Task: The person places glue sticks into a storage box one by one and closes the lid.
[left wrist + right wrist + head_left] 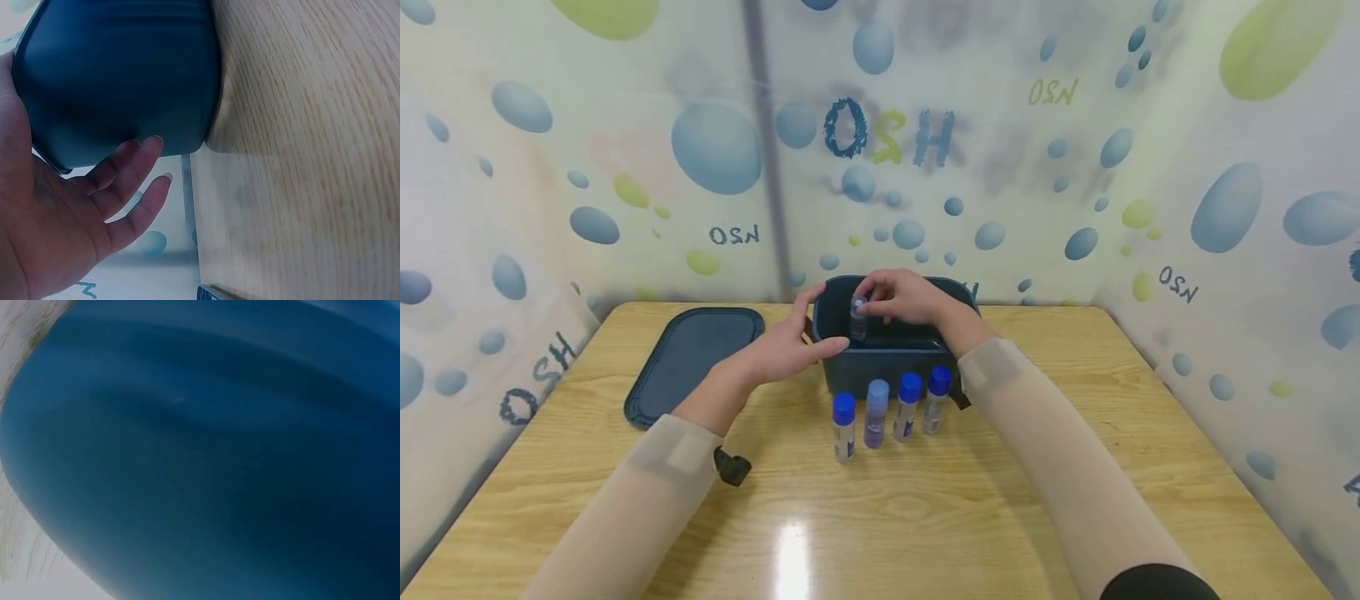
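Observation:
A dark blue plastic box (891,363) stands at the back of the table. Inside its left end, my right hand (904,298) pinches a small clear bottle (858,325) between thumb and fingers. My left hand (781,343) rests at the box's left side, thumb by the front rim and fingers loosely spread along the outer wall. The left wrist view shows these relaxed fingers (140,159) beside the box wall. Blue box surface fills the right wrist view, so the right hand is hidden there. Several small bottles (876,423) with blue caps stand upright before the box.
A dark blue lid (694,360) lies flat on the wooden table (865,525) to the left of the box. A patterned curtain (925,200) hangs close behind the table and along both sides. A dark latch (959,393) sticks out at the box's right.

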`<state>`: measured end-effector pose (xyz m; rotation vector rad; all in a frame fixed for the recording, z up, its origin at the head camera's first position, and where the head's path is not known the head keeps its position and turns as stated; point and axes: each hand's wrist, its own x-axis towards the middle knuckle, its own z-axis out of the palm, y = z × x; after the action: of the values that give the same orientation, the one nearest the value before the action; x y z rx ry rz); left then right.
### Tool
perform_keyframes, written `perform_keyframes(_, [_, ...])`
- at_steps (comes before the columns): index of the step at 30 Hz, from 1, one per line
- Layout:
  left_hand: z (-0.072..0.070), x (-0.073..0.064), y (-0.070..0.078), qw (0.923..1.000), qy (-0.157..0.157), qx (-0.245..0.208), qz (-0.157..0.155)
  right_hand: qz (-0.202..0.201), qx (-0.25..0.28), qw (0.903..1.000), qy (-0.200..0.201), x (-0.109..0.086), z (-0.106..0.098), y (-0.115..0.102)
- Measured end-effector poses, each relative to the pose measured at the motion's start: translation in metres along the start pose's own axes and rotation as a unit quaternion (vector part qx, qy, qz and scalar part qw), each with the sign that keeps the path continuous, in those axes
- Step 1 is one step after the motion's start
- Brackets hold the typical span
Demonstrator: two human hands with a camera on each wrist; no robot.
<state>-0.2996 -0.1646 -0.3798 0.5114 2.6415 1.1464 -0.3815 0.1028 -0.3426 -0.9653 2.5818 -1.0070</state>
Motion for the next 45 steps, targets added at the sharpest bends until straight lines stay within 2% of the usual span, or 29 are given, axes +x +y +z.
perform_keyframes(22, [-0.002, 0.0, 0.0, 1.0, 0.005, 0.005, -0.002, 0.017, 0.006, 0.9998, 0.01, 0.0, -0.002, -0.003])
perform_keyframes(38, [0.0, 0.0, 0.003, 0.9999, 0.01, 0.003, 0.001, 0.03, 0.024, 0.9962, 0.078, -0.005, -0.012, -0.002])
perform_keyframes(45, [0.001, 0.0, 0.001, 1.0, 0.006, 0.001, -0.002, 0.008, 0.034, 0.9937, 0.107, -0.018, -0.02, -0.014])
